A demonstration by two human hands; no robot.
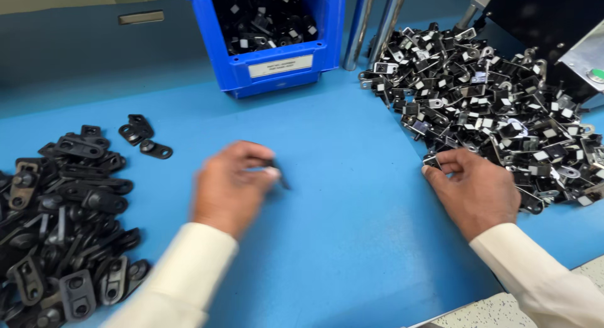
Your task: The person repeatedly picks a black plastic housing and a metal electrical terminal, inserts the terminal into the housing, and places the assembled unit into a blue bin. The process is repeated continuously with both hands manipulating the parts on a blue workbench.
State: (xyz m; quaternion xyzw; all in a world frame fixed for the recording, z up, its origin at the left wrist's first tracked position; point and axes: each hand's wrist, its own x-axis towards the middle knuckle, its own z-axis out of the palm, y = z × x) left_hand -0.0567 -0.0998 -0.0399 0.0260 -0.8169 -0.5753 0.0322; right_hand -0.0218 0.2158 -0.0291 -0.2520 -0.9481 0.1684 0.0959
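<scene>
1. Where the left hand (pixel 229 186) blurs over the blue table (pixel 327 196), we note its fingers pinched on a small black part (pixel 281 175).
2. Right hand (pixel 473 188), fingers curled, touches the edge of the white-tagged parts heap (pixel 497 107); grip unclear.
3. Plain black plates heap (pixel 63 221) lies left; blue bin (pixel 277 67) stands behind.
</scene>
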